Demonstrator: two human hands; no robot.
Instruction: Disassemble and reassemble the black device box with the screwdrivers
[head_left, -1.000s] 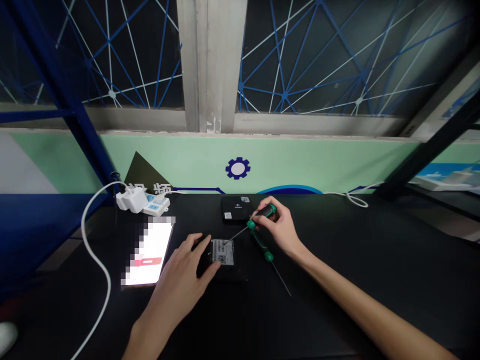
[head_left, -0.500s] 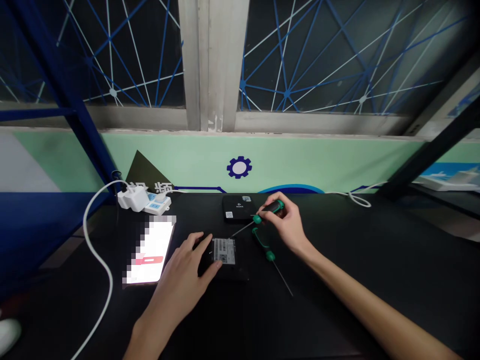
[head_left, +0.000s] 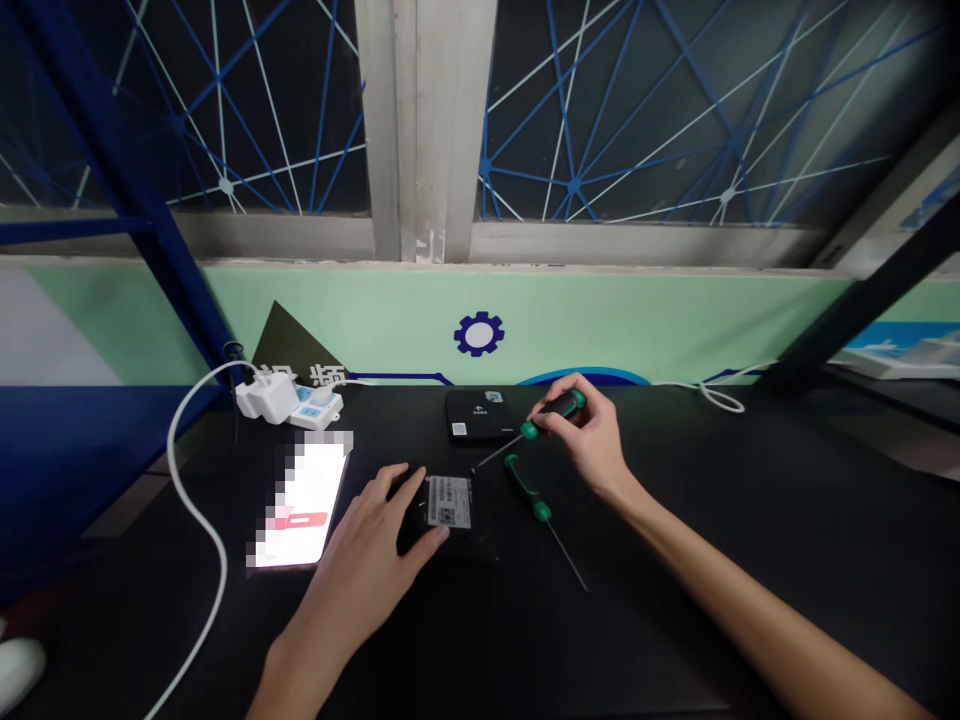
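A flat black box (head_left: 480, 535) with a white printed label (head_left: 450, 502) lies on the dark table in front of me. My left hand (head_left: 394, 520) comes over it from the left, fingers near its far edge and thumb near its near edge, holding it down. Closed around a green and black screwdriver (head_left: 556, 410), my right hand (head_left: 589, 435) keeps the shaft slanting down to the left. The tip is by the box's far right corner; whether it touches I cannot tell. A second green and black screwdriver (head_left: 541, 511) lies to the right of the box.
Behind the labelled box lies another black box (head_left: 480, 418) with small stickers. To the left are a bright-screened phone (head_left: 304, 505), a white power strip (head_left: 315, 410) with plugs, and a long white cable (head_left: 199, 510). A white rounded object (head_left: 19, 670) sits at lower left.
My right hand has moved a little to the right with the screwdriver, drawing its tip right and slightly up the view. My left hand and the labelled box have stayed nearly in place.
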